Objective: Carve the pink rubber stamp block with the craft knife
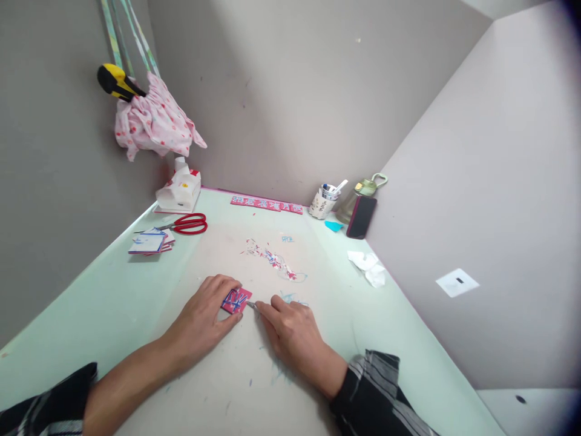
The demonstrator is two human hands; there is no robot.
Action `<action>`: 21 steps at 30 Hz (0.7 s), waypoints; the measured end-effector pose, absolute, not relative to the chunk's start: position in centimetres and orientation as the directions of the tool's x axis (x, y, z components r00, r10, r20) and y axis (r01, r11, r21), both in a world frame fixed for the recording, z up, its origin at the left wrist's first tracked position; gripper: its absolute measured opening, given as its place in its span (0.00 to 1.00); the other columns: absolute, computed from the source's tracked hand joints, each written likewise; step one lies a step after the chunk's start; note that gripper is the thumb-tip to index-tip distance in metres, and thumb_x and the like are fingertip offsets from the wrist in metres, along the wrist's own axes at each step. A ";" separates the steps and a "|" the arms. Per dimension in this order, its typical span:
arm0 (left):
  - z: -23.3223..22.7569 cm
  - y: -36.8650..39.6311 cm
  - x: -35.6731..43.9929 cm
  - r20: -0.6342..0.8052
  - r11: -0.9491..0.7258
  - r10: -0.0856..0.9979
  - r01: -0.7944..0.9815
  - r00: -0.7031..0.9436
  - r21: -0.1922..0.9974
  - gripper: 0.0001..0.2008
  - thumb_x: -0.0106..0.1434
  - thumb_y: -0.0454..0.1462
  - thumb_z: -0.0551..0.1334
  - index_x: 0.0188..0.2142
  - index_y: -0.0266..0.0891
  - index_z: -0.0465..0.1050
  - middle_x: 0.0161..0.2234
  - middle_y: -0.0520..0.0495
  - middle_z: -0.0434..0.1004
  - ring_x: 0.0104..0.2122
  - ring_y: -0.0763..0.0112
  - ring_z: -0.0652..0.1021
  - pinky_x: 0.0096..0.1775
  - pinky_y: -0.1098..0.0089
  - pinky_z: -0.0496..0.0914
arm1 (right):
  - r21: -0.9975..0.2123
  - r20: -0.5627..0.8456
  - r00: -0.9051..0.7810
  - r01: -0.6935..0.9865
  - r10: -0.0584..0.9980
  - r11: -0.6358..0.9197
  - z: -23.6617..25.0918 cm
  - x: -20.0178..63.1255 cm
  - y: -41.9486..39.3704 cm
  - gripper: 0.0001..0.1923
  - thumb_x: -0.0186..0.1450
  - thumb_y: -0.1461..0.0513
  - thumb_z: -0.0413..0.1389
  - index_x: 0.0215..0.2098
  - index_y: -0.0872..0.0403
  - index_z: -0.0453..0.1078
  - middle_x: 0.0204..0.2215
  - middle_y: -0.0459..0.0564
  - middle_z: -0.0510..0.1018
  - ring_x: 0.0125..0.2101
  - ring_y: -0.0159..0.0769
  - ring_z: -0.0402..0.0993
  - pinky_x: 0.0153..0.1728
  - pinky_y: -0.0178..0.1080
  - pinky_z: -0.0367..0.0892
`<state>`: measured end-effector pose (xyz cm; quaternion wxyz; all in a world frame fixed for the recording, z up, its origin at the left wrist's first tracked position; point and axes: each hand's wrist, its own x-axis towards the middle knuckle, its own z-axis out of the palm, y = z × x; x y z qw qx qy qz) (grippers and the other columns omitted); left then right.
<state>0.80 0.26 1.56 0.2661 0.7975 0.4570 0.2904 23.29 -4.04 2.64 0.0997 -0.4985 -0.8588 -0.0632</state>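
My left hand [209,312] grips a small pink square card [236,300] by its left side, thumb along the near edge and fingers along the far edge. Blue and white strokes mark the card's face. In my right hand [290,327] is a slim craft knife [251,304], its handle mostly hidden by the fingers. The blade's tip meets the card's right edge. Beyond the hands, red, white and blue paper scraps [275,260] lie scattered on the table. A row of pink cut-out character cards [265,204] stretches along the back edge.
Red-handled scissors [190,224] and a stack of square cards [149,242] lie at left, near a tissue pack [180,191]. At right are a pen cup [323,203], a green bottle [349,206], a phone [362,217] and crumpled tissue [368,266]. A pink cloth bag [157,121] hangs overhead.
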 end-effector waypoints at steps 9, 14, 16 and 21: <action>1.6 0.2 0.8 0.222 -0.447 0.880 0.577 0.419 0.684 0.13 0.68 0.43 0.59 0.50 0.45 0.71 0.50 0.44 0.75 0.52 0.53 0.74 0.53 0.53 0.72 | 0.043 0.249 -0.484 0.871 0.839 0.490 2.7 23.1 -4.0 0.12 0.70 0.69 0.55 0.49 0.51 0.73 0.31 0.46 0.76 0.22 0.32 0.65 0.26 0.40 0.47; 1.5 0.2 0.7 0.223 -0.449 0.879 0.574 0.422 0.685 0.13 0.68 0.42 0.60 0.51 0.44 0.70 0.50 0.44 0.74 0.52 0.53 0.73 0.53 0.52 0.71 | 0.042 0.240 -0.487 0.869 0.840 0.492 2.8 23.1 -4.0 0.11 0.72 0.68 0.55 0.49 0.51 0.73 0.31 0.45 0.76 0.22 0.31 0.64 0.26 0.40 0.46; 1.5 0.2 0.7 0.221 -0.447 0.880 0.575 0.421 0.685 0.13 0.68 0.42 0.60 0.51 0.45 0.70 0.50 0.44 0.74 0.52 0.53 0.73 0.53 0.53 0.72 | 0.042 0.239 -0.484 0.872 0.842 0.489 2.8 23.2 -4.1 0.11 0.71 0.68 0.56 0.50 0.50 0.73 0.31 0.45 0.76 0.22 0.31 0.64 0.27 0.40 0.46; 1.3 0.2 0.7 0.218 -0.446 0.880 0.575 0.423 0.686 0.14 0.67 0.42 0.60 0.51 0.44 0.70 0.51 0.44 0.74 0.52 0.53 0.73 0.53 0.53 0.71 | 0.041 0.241 -0.477 0.875 0.845 0.482 2.7 23.2 -4.0 0.12 0.71 0.68 0.56 0.51 0.51 0.73 0.32 0.46 0.76 0.22 0.32 0.64 0.27 0.40 0.47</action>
